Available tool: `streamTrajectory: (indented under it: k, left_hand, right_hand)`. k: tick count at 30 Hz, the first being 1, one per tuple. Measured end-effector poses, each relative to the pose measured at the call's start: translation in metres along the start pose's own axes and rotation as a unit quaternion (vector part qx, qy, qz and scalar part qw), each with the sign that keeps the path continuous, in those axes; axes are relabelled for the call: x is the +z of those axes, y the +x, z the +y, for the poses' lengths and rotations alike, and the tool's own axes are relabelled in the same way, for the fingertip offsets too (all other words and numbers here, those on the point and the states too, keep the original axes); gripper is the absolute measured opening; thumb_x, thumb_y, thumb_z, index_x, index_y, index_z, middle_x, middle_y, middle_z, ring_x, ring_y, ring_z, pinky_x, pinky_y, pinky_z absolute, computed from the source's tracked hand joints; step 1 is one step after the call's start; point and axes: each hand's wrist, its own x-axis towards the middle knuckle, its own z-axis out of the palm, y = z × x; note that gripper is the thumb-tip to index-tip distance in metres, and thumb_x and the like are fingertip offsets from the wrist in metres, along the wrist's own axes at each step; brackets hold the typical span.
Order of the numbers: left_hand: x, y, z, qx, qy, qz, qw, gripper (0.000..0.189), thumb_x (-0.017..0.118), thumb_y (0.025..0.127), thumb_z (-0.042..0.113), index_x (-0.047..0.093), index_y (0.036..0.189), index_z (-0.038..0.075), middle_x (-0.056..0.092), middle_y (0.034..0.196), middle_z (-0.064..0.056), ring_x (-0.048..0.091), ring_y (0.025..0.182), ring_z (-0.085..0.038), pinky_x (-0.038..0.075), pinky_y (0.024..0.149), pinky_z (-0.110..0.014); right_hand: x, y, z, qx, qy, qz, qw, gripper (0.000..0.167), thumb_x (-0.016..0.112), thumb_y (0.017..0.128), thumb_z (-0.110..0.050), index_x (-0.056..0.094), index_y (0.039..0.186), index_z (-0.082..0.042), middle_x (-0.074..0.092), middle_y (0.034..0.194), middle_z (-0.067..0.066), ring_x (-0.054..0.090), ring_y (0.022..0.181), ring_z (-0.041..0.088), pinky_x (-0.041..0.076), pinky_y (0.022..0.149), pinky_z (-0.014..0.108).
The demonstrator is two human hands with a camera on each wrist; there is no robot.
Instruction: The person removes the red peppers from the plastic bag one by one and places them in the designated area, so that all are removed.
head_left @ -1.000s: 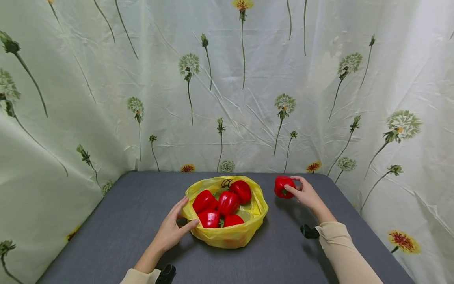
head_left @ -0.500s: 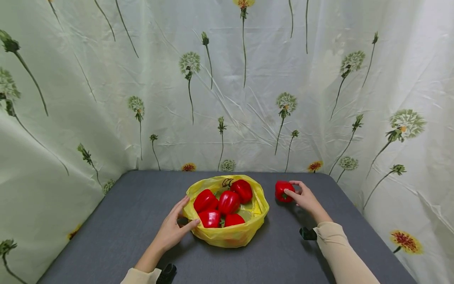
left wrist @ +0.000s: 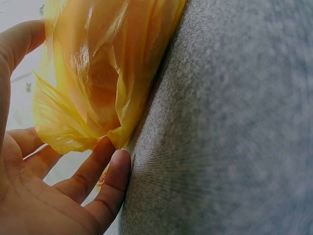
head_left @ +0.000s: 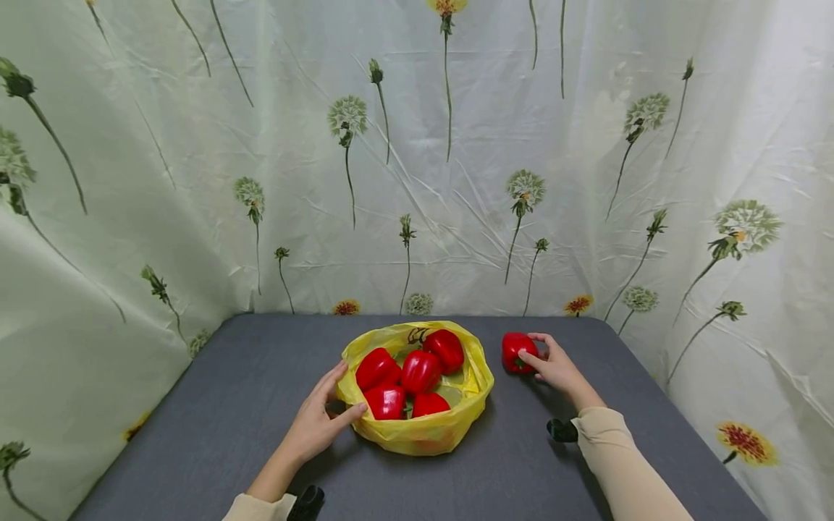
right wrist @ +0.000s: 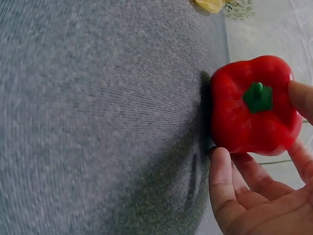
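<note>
A yellow plastic bag (head_left: pixel 423 436), its mouth spread wide, stands on the table with several red bell peppers (head_left: pixel 420 372) inside. My left hand (head_left: pixel 314 427) holds its left side, thumb at the near rim and fingers farther back. In the left wrist view, thumb and fingers touch the thin plastic (left wrist: pixel 105 58) from different sides. To the right of the bag, my right hand (head_left: pixel 560 369) grips another red bell pepper (head_left: pixel 515 352) between thumb and fingers. Its green stem (right wrist: pixel 258 97) faces the right wrist camera, and its side appears to rest on the table.
The dark grey table (head_left: pixel 215 420) extends around the bag to both sides. A pale curtain (head_left: pixel 456 217) with printed dandelions hangs behind it and at both sides. Dark straps with cameras (head_left: pixel 562 430) sit at both wrists.
My right hand has lowered the red bell pepper onto the table, then shifted slightly left with it. My left hand and the bag stay in place.
</note>
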Motion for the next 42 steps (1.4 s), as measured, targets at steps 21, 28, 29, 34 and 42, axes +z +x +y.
streamTrajectory:
  k: [21,28,29,34,42]
  left_hand:
    - [-0.002,0.002,0.003,-0.002,0.0,-0.005,1.0,0.089,0.085,0.093,0.038,0.041,0.166,0.014,0.038,0.173,-0.011,0.058,0.117,-0.023,0.056,0.08,-0.023]
    - [-0.002,0.0,0.001,0.001,-0.002,-0.005,1.0,0.088,0.084,0.094,0.037,0.04,0.167,0.012,0.037,0.174,-0.011,0.059,0.117,-0.023,0.057,0.079,-0.023]
    - [-0.002,-0.001,0.001,0.001,-0.003,-0.005,1.0,0.088,0.084,0.094,0.037,0.04,0.167,0.012,0.037,0.174,-0.011,0.059,0.116,-0.022,0.057,0.079,-0.023]
    - [-0.002,0.0,0.001,0.0,-0.005,-0.004,1.0,0.088,0.084,0.094,0.038,0.04,0.166,0.013,0.037,0.174,-0.01,0.06,0.116,-0.022,0.056,0.079,-0.023]
    - [-0.002,0.0,-0.001,-0.003,-0.002,-0.006,1.0,0.089,0.084,0.094,0.039,0.04,0.167,0.014,0.037,0.174,-0.011,0.06,0.117,-0.023,0.056,0.079,-0.022]
  right_hand:
    - [-0.002,0.002,-0.007,-0.007,-0.05,0.015,0.9986,0.065,0.061,0.11,-0.027,0.032,0.159,0.003,0.05,0.149,0.04,0.059,0.124,0.048,0.057,0.094,0.048]
    - [-0.005,-0.001,-0.014,-0.008,-0.073,0.025,0.997,0.063,0.062,0.109,-0.028,0.035,0.158,0.003,0.048,0.153,0.039,0.05,0.14,0.053,0.05,0.11,0.061]
    - [-0.006,-0.002,-0.015,-0.011,-0.073,0.028,0.9969,0.063,0.062,0.11,-0.027,0.035,0.157,0.004,0.048,0.153,0.04,0.051,0.14,0.053,0.051,0.109,0.061]
    - [-0.013,-0.005,-0.025,-0.021,-0.068,0.038,0.9967,0.062,0.059,0.111,-0.028,0.035,0.159,0.003,0.049,0.154,0.04,0.052,0.139,0.053,0.052,0.107,0.06]
    - [-0.017,-0.01,-0.046,-0.031,-0.062,0.05,0.9963,0.061,0.059,0.111,-0.033,0.037,0.159,-0.002,0.05,0.154,0.036,0.049,0.145,0.052,0.048,0.112,0.063]
